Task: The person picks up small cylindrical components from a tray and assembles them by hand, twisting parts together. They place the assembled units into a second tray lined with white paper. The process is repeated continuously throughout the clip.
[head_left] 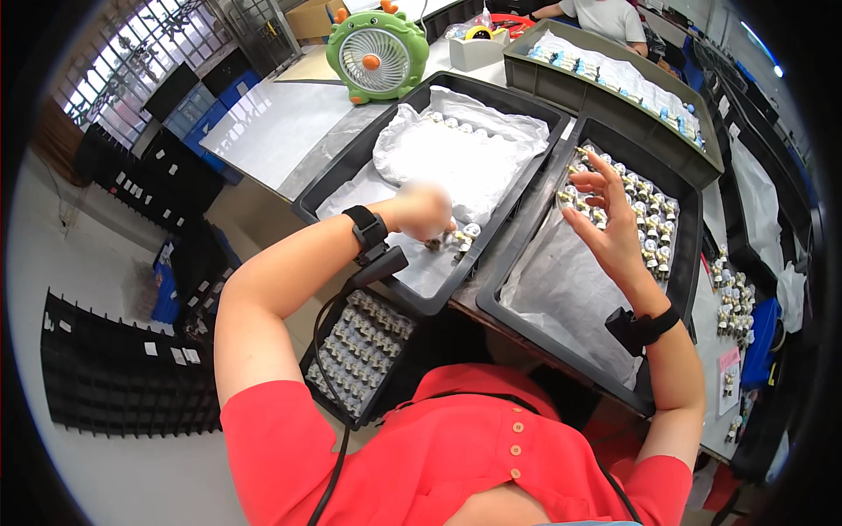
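My left hand [424, 210] is bent down over the black tray on the left [309, 209]. It is blurred, so I cannot make out its fingers or anything between them. Right beside the fingers, small white-headed figurines [467, 238] with dark and gold parts stand on the tray's white liner. Above the right-hand black tray [561, 358], my right hand [614, 230] is open, thumb and fingers spread, with nothing seen in it. Behind and beside it lie rows of similar figurines [653, 210], partly hidden by the hand. Crumpled white sheeting [553, 280] lines that tray's near part.
A green fan [377, 57] and a tape dispenser [479, 51] stand at the back. An olive bin [614, 83] holds figurines with blue parts. Below the left tray is another tray of figurines [360, 351]. More figurines [735, 302] lie at right. A person [605, 19] sits across.
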### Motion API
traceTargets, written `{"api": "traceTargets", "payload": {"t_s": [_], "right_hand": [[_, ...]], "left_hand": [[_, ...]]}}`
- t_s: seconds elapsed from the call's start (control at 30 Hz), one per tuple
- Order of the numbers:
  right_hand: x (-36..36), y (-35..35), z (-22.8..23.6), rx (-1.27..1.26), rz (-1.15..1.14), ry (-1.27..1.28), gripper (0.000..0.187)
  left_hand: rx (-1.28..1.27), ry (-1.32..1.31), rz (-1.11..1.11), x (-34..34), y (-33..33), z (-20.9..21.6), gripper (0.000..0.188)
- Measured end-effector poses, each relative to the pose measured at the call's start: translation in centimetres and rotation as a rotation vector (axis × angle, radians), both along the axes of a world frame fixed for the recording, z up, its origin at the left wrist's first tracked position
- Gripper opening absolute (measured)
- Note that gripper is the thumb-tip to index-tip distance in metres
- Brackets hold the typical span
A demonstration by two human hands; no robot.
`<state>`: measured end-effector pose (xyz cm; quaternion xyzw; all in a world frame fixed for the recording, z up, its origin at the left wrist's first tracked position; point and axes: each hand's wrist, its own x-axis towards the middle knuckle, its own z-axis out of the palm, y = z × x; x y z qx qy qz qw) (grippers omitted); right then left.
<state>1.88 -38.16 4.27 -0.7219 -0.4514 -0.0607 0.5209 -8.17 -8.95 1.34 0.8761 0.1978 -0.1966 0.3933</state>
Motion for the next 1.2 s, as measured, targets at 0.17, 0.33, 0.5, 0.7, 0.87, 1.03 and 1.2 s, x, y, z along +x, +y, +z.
{"api": "traceTargets", "payload": {"t_s": [0.17,0.33,0.5,0.7,0.87,1.03,1.2], "right_hand": [[1.4,-0.5,0.2,-0.014,-0.066,-0.019,0.063],[3.8,-1.5,-0.4,-0.038,-0.177,-0.002,0.056],[6.0,-2.6,-0.9,-0.142,-0.246,0.027,0.040],[7.7,-3.9,-2.9,-0.377,-0.267,0.019,0.038],[7.6,-4.5,-4.6,-0.694,-0.345,-0.141,0.055],[8.2,-3.9,-7.1,-0.844,-0.335,-0.132,0.063],[8.0,-4.3,-4.5,-0.506,-0.239,-0.096,0.074]], "left_hand": [[-0.006,0.099,-0.031,0.5,-0.2,0.0,0.042],[0.005,0.061,-0.038,1.1,-0.2,-0.9,0.030],[0.142,-0.148,-0.173,1.1,0.0,-1.6,0.023],[0.201,0.007,-0.096,1.1,-0.6,-0.1,0.032],[0.451,-0.317,-0.371,1.8,-3.4,4.8,0.037],[-0.331,-0.555,-0.269,2.7,-10.9,6.7,0.031],[-0.627,-0.632,-0.183,4.2,-14.3,4.9,0.033]]}}
